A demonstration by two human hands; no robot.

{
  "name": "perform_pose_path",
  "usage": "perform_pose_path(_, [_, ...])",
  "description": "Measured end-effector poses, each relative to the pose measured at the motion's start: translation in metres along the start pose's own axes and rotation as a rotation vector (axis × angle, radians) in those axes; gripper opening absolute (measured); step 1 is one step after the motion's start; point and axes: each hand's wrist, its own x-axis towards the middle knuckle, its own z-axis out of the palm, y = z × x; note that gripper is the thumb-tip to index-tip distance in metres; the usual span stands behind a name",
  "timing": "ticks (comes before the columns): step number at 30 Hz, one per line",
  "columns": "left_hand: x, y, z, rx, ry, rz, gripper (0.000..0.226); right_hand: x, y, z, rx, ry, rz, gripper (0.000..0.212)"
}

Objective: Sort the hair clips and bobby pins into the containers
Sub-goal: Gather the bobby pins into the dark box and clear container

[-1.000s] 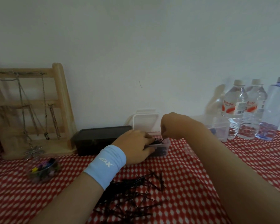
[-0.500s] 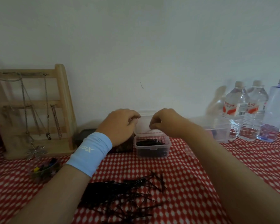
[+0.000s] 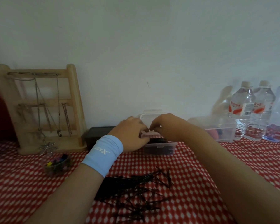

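Slim black metal bobby pins [image 3: 136, 189]: loose heap on the red-and-white checked desk [image 3: 233, 159], more in a small clear plastic container [image 3: 162, 150] behind it. Left hand [image 3: 132, 135], in a pale-blue wristband [image 3: 103, 154] with white letters starting "XT", and right hand [image 3: 166, 125] both pinch a clear rectangular lid [image 3: 145, 120] just above that container. Water bottles [image 3: 242, 110] carry red-and-white labels, text unreadable.
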Motion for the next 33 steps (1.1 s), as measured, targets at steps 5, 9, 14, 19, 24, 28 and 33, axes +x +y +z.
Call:
perform_pose_path(5, [-0.023, 0.009, -0.020, -0.063, -0.016, -0.024, 0.007, -0.020, -0.027, -0.020, 0.065, -0.125, -0.010, 0.021])
perform_pose_path(9, [-0.058, 0.021, -0.013, -0.167, -0.298, -0.045, 0.038, -0.044, -0.034, -0.028, 0.000, -0.458, 0.088, 0.014])
perform_pose_path(14, [-0.094, 0.042, 0.006, 0.029, -0.496, -0.016, 0.112, -0.064, -0.044, -0.002, -0.066, -0.552, 0.231, 0.031])
perform_pose_path(19, [-0.096, 0.035, 0.007, -0.129, -0.321, 0.092, 0.054, -0.069, -0.061, 0.015, -0.001, -0.395, 0.021, 0.020])
perform_pose_path(24, [-0.106, 0.017, 0.003, -0.350, -0.286, 0.049, 0.055, -0.081, -0.062, 0.007, 0.186, -0.295, -0.003, 0.033])
perform_pose_path(28, [-0.114, 0.011, 0.001, -0.143, -0.425, -0.024, 0.110, -0.091, -0.059, 0.003, 0.117, -0.520, 0.049, 0.064])
perform_pose_path(33, [-0.115, 0.011, -0.003, -0.121, -0.449, 0.010, 0.080, -0.097, -0.062, 0.006, 0.067, -0.532, 0.005, 0.068])
